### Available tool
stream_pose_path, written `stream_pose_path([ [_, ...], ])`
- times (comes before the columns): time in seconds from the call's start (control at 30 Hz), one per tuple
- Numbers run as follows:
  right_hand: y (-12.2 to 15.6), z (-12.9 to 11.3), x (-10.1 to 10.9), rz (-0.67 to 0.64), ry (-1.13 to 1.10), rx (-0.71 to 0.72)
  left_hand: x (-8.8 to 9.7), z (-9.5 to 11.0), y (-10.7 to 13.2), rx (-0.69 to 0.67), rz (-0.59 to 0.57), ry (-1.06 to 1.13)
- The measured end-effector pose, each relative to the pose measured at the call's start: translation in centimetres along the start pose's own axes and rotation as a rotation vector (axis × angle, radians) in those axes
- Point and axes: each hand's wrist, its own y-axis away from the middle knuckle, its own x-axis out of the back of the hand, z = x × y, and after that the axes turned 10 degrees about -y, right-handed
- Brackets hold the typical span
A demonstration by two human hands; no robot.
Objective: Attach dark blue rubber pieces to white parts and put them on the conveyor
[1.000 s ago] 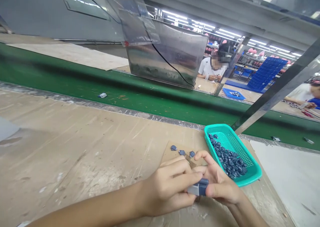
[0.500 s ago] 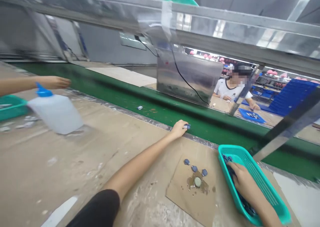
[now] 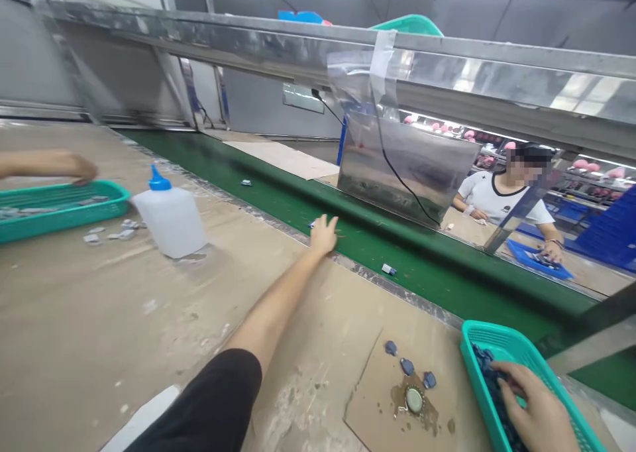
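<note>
My left hand [image 3: 324,234] reaches over the near edge of the green belt [image 3: 278,203], fingers apart and holding nothing. A small blue piece [image 3: 312,225] lies on the belt right beside its fingers. Another small blue and white piece [image 3: 389,270] rests on the belt to the right, and a third piece [image 3: 246,183] farther left. My right hand [image 3: 539,402] is in the teal basket [image 3: 517,336], over dark blue pieces [image 3: 489,366], with thumb and forefinger apart. Beside the basket, cardboard [image 3: 368,399] carries a wet bottle cap [image 3: 414,399] and three blue pieces [image 3: 407,366].
A white squeeze bottle [image 3: 173,223] with a blue cap stands at left. Beyond it, another person's hand [image 3: 74,167] is over a second teal basket [image 3: 64,207]. A metal shelf beam [image 3: 248,38] crosses above the belt. A co-worker [image 3: 501,200] sits opposite, at a blue tray [image 3: 521,256].
My left hand has let go of the small piece and moved left along the belt, its fingers opening. My right hand has lifted slightly in the basket. The view has turned left.
</note>
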Motion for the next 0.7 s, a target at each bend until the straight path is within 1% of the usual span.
stream_pose_path([
  [0.07, 0.0, -0.9, -0.1, 0.008, -0.142, -0.065, 0.2, -2.1, -0.7, 0.111, 0.015, 0.020],
  [0.13, 0.0, -2.1, 0.0, 0.010, -0.316, -0.123, -0.1, -3.2, -1.1, 0.183, 0.015, 0.060],
  [0.2, -0.1, -3.7, 0.0, 0.024, -0.471, -0.155, -0.4, -3.6, -1.3, 0.208, -0.003, 0.122],
  [0.27, -0.1, -5.5, 0.0, 0.038, -0.580, -0.167, -0.5, -3.5, -1.4, 0.213, -0.024, 0.208],
  [0.37, 0.2, -7.7, -0.6, -0.041, -0.744, -0.235, 0.0, -3.1, -1.3, 0.231, -0.018, 0.374],
  [0.47, 0.8, -9.1, -1.5, -0.131, -0.918, -0.352, 0.7, -2.0, -0.7, 0.263, 0.011, 0.577],
  [0.53, 1.2, -9.7, -2.2, -0.172, -0.993, -0.368, 1.0, -0.6, 0.1, 0.299, 0.002, 0.729],
  [0.6, 1.5, -10.1, -2.7, -0.207, -1.023, -0.348, 1.1, 1.4, 1.4, 0.326, -0.055, 0.889],
  [0.7, 1.7, -10.5, -3.3, -0.256, -1.010, -0.353, 1.3, 4.6, 4.3, 0.307, -0.203, 1.117],
])
